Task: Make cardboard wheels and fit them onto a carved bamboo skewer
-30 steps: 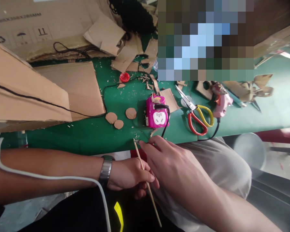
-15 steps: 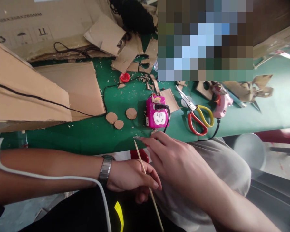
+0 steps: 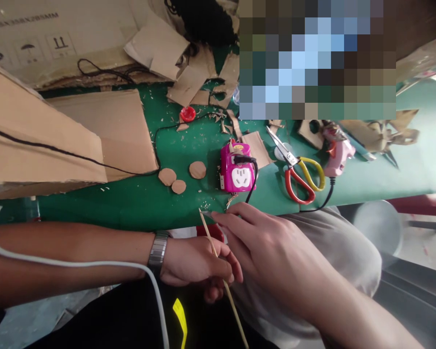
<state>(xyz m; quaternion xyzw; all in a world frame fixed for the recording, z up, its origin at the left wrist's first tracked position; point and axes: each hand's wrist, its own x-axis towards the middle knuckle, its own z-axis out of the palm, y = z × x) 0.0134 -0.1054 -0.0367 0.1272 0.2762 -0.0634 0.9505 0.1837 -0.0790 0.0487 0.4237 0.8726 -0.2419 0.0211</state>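
Observation:
My left hand (image 3: 199, 267), with a metal watch on its wrist, is closed around a thin wooden stick (image 3: 208, 231) that slants from the table edge down across my lap. My right hand (image 3: 272, 252) reaches over from the right, its fingers pinched on a small grey blade-like thing (image 3: 205, 213) touching the stick's upper tip. Both hands hover just below the front edge of the green table (image 3: 138, 203).
On the table lie three cardboard discs (image 3: 178, 177), a pink power socket (image 3: 236, 172) with a black plug, red-and-yellow scissors (image 3: 300, 174), a pink glue gun (image 3: 336, 152), a red cap (image 3: 187, 114), and cardboard sheets (image 3: 105, 131) and scraps. A white cable (image 3: 76, 264) crosses my left arm.
The hands and stick stay almost in place; my right fingertips shift slightly along the stick's tip. The view drifted a little.

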